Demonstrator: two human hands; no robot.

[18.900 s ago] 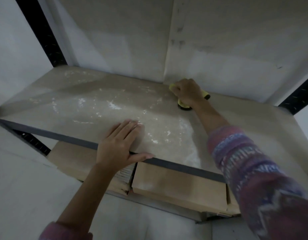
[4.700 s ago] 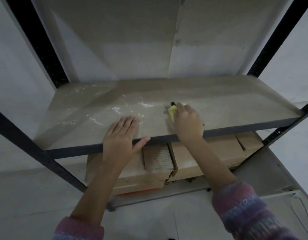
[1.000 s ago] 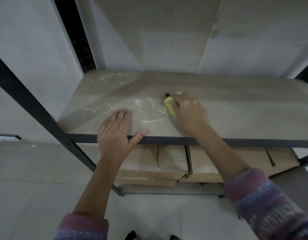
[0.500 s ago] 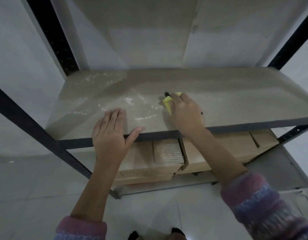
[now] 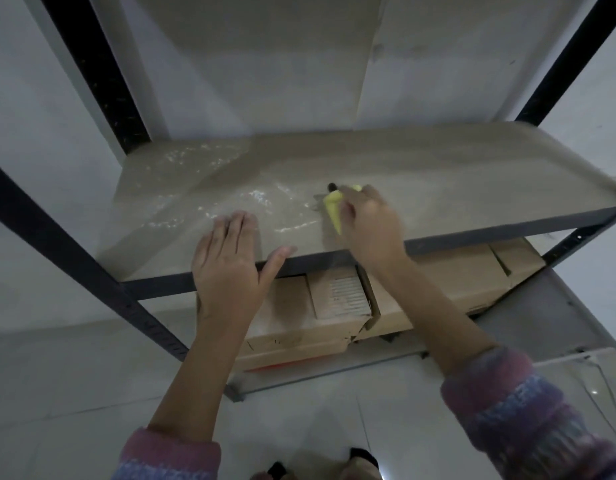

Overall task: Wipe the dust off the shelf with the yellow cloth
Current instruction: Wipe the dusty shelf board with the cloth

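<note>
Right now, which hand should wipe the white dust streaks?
Right. The right hand grips the yellow cloth beside the dust streaks; the left hand lies flat on the shelf edge, empty.
</note>
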